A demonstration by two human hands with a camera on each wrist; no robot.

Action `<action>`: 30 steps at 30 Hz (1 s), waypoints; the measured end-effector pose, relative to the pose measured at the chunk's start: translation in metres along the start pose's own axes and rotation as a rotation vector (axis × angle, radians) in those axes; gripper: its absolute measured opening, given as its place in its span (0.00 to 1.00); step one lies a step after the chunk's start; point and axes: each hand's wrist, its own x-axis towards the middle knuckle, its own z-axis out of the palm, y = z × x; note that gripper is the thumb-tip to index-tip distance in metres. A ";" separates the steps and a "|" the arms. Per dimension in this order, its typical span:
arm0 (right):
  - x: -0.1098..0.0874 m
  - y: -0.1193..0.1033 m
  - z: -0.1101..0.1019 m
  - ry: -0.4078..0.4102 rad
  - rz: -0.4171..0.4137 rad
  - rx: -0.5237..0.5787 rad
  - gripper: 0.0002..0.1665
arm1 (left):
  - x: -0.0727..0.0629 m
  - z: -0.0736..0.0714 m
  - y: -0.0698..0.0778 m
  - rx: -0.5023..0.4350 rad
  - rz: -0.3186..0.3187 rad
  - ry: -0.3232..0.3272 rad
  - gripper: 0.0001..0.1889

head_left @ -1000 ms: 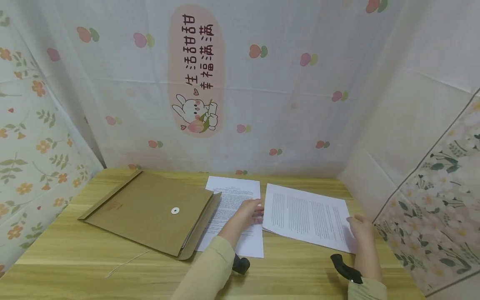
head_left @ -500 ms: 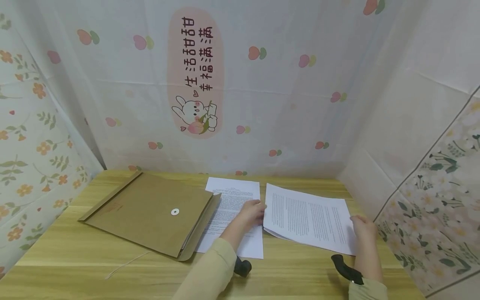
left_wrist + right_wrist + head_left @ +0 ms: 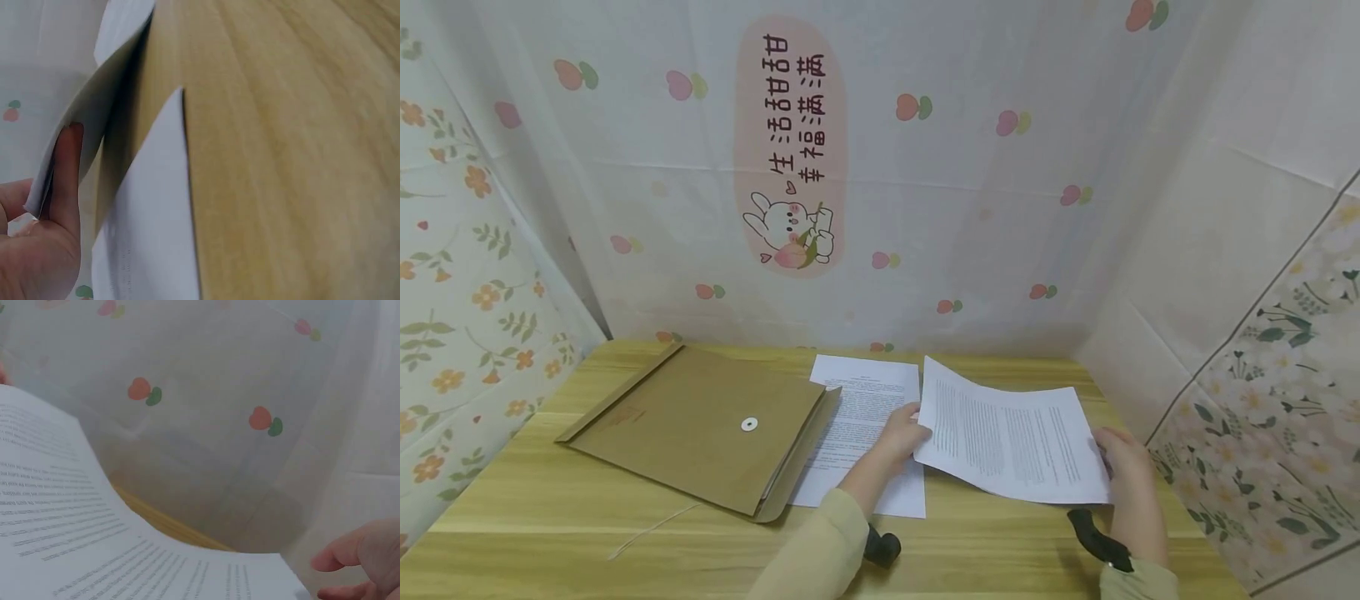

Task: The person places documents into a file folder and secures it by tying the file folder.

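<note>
A small stack of printed sheets [image 3: 1011,442] is raised and bowed on the right half of the table. My left hand [image 3: 898,439] pinches its left edge, thumb on top; in the left wrist view, fingers [image 3: 67,181] lie under the sheets. At the right edge is my right hand [image 3: 1126,467]. In the right wrist view, that hand [image 3: 369,556] has thumb and finger apart beside the corner of the sheets, without a visible grip. Another printed sheet [image 3: 883,492] lies flat, partly under my left forearm and partly behind the envelope.
A brown document envelope [image 3: 700,425] with a white button lies at the left, its flap open to the right. Its loose string [image 3: 651,531] trails on the wooden table [image 3: 535,533]. Patterned cloth [image 3: 970,208] hangs behind and at both sides.
The left end of the stack has risen off the table, and the sheets now bow. My left hand has gone from beside the edge to pinching it. The right hand stays by the right edge.
</note>
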 end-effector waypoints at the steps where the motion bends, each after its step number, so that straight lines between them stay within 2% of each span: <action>1: 0.000 0.000 0.000 -0.027 0.002 -0.009 0.39 | 0.000 -0.001 0.002 0.004 0.015 -0.002 0.31; 5: -0.001 -0.003 -0.001 -0.123 -0.007 -0.063 0.40 | -0.004 -0.007 0.011 0.000 0.072 -0.027 0.31; 12: -0.005 -0.013 0.000 -0.199 -0.047 -0.174 0.44 | -0.012 -0.024 0.028 -0.057 0.124 -0.055 0.29; 15: -0.006 -0.016 0.001 -0.251 -0.100 -0.198 0.44 | -0.018 -0.033 0.037 -0.054 0.144 -0.053 0.29; 22: -0.023 -0.033 0.002 -0.369 -0.293 -0.132 0.37 | -0.035 -0.059 0.053 -0.046 0.209 -0.053 0.28; 26: -0.034 -0.045 0.002 -0.379 -0.372 -0.096 0.33 | -0.041 -0.070 0.057 -0.049 0.228 -0.016 0.28; 30: -0.045 -0.054 0.004 -0.387 -0.405 -0.037 0.25 | -0.045 -0.078 0.057 -0.071 0.235 0.014 0.27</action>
